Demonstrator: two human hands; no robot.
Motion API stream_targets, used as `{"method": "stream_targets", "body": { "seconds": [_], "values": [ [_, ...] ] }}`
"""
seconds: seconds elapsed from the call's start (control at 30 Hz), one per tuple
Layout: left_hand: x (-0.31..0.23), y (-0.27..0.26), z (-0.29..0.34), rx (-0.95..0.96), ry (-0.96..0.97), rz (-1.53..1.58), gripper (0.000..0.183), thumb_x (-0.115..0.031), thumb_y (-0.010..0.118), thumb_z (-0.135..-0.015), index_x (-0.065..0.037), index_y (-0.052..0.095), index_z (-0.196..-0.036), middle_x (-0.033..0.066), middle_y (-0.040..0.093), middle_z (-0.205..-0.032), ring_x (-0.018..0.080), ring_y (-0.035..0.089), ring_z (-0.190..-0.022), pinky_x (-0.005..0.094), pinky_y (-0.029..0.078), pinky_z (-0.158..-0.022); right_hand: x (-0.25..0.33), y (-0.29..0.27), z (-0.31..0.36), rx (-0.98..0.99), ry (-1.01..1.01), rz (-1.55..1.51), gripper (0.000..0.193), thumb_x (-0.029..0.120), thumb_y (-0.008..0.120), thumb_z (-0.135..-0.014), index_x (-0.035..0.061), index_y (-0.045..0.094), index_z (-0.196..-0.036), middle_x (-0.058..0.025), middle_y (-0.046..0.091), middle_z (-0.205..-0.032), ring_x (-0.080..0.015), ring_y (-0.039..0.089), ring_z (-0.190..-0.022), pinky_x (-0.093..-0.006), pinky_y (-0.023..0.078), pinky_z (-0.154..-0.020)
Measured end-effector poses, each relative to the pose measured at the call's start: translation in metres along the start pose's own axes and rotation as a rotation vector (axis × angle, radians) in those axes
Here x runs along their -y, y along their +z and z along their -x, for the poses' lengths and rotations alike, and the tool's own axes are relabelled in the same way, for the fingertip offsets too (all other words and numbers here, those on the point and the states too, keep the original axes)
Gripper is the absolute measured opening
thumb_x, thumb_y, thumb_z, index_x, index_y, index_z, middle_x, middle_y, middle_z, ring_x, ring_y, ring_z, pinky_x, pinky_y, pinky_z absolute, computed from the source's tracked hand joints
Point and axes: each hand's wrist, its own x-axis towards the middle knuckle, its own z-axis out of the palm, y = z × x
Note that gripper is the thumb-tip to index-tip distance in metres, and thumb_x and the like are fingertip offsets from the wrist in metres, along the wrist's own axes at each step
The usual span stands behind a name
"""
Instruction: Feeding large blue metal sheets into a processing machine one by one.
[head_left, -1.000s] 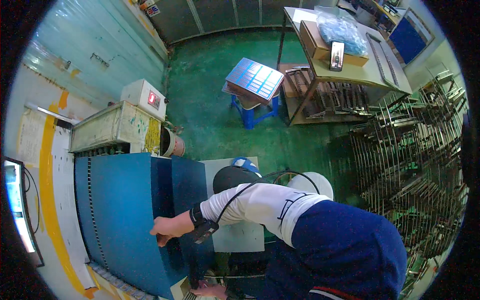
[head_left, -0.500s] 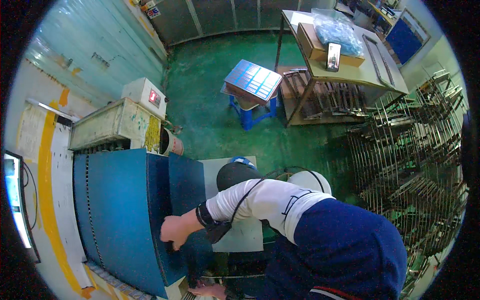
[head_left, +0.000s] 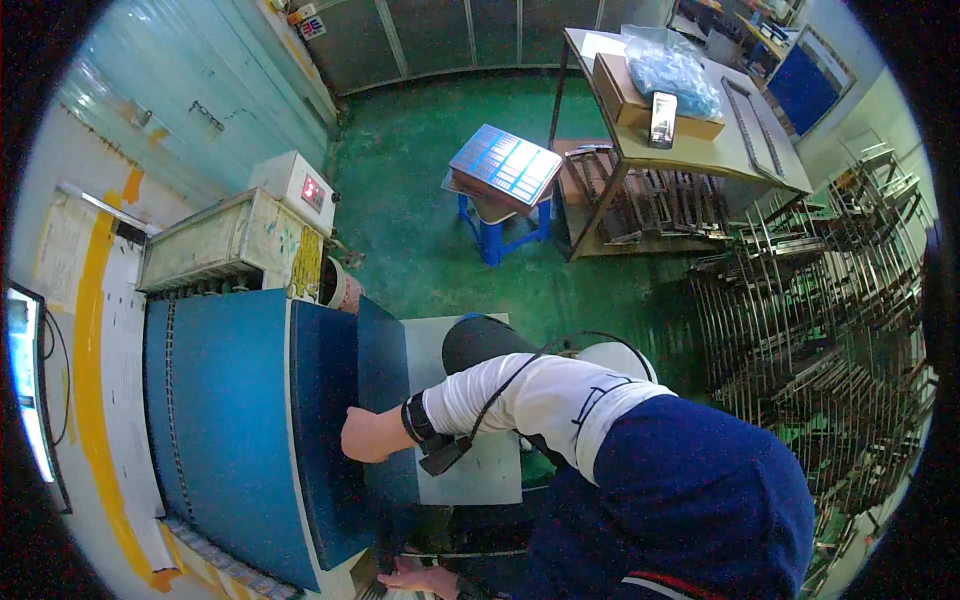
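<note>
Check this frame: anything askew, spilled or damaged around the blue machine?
Nothing spilled or visibly damaged. One oddity: the blue gridded tray sits tilted and overhanging the small blue stool. The left hand presses the blue machine cabinet; the right hand is low beside its base.

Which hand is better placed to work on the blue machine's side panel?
Right. The right hand rests against the blue machine's side panel, arm stretched across to it. The left hand sits low at the machine's base, away from that panel.

Green painted floor (head_left: 440,230); corrugated metal walls (head_left: 180,90); wooden table (head_left: 700,150) at far right; metal racks (head_left: 820,300) along right edge
</note>
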Motion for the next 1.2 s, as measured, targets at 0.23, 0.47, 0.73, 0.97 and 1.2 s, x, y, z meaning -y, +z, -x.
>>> {"method": "stream_targets", "body": {
  "seconds": [0.23, 0.47, 0.73, 0.97, 1.2],
  "values": [
    [-0.001, 0.0, 0.003, 0.01, -0.001, -0.001, 0.054, -0.037, 0.036, -0.098, -0.002, 0.035, -0.139, 0.0197, 0.039, -0.141, 0.0438, 0.037, -0.127, 0.0687, 0.022, -0.105, -0.004, 0.028, -0.001, -0.35, -0.103, 0.082, 0.008, 0.019, 0.068, -0.061, 0.0117, 0.065, -0.062, -0.0049, 0.062, -0.063, -0.0232, 0.059, -0.057, -0.0391, 0.033, -0.043],
    [0.003, -0.006, 0.0, 0.018, -0.011, -0.014, 0.054, -0.037, 0.036, -0.098, -0.002, 0.035, -0.139, 0.0195, 0.039, -0.14, 0.0435, 0.038, -0.126, 0.0681, 0.022, -0.105, 0.004, 0.015, 0.003, -0.072, -0.014, -0.014, 0.014, 0.02, 0.067, -0.072, 0.0098, 0.072, -0.081, -0.0084, 0.069, -0.086, -0.0264, 0.064, -0.082, -0.0425, 0.044, -0.069],
    [0.006, -0.011, -0.006, 0.027, -0.021, -0.026, 0.053, -0.037, 0.036, -0.098, -0.003, 0.035, -0.138, 0.0193, 0.039, -0.139, 0.0431, 0.038, -0.125, 0.0674, 0.023, -0.104, 0.007, 0.006, 0.01, -0.034, 0.004, -0.029, 0.011, 0.019, 0.066, -0.071, 0.0114, 0.071, -0.079, -0.0057, 0.068, -0.083, -0.0252, 0.063, -0.077, -0.0402, 0.042, -0.063],
    [0.009, -0.012, -0.007, 0.034, -0.033, -0.032, 0.053, -0.037, 0.037, -0.098, -0.003, 0.036, -0.138, 0.0191, 0.04, -0.138, 0.0427, 0.039, -0.124, 0.0669, 0.024, -0.103, 0.006, 0.009, 0.013, -0.058, 0.017, -0.05, 0.011, 0.019, 0.065, -0.071, 0.0116, 0.07, -0.078, -0.0044, 0.068, -0.082, -0.0235, 0.063, -0.077, -0.0389, 0.041, -0.065],
    [0.013, -0.013, -0.006, 0.041, -0.042, -0.036, 0.053, -0.037, 0.037, -0.097, -0.003, 0.036, -0.137, 0.0189, 0.04, -0.137, 0.0423, 0.039, -0.123, 0.0663, 0.024, -0.103, 0.006, 0.003, 0.019, -0.028, 0.013, -0.073, 0.013, 0.02, 0.067, -0.07, 0.0115, 0.071, -0.079, -0.0043, 0.068, -0.083, -0.0227, 0.063, -0.078, -0.0381, 0.041, -0.067]
  ]
}}
